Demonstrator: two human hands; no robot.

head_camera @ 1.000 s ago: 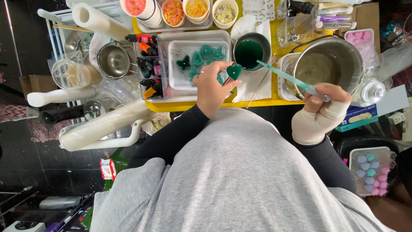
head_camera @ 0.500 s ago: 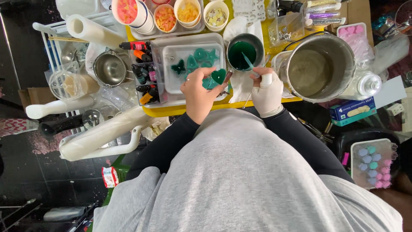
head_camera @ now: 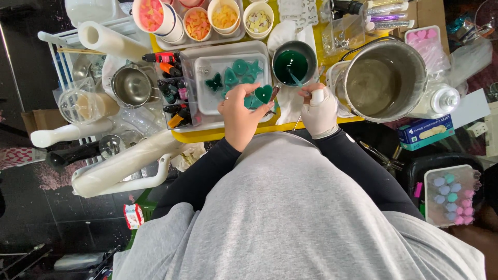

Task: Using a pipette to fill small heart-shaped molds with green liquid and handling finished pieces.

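My left hand (head_camera: 239,111) grips a small green heart-shaped piece (head_camera: 263,94) over the near right corner of a clear tray (head_camera: 207,101) that holds several teal shapes (head_camera: 239,67). My right hand (head_camera: 318,110), in a white glove, holds a thin pipette (head_camera: 300,83) whose tip dips into a small metal cup of dark green liquid (head_camera: 293,65). Both hands are close together above the yellow table edge (head_camera: 207,136).
A large steel pot (head_camera: 386,78) stands right of the cup. Small dye bottles (head_camera: 174,96) line the tray's left side beside a small metal pot (head_camera: 130,85). Bowls of coloured pieces (head_camera: 197,21) sit at the back. A blue glove box (head_camera: 425,132) lies at the right.
My right hand came in from beside the large pot to the green cup, and the pipette tip now sits in the liquid. My left hand stays holding the green heart.
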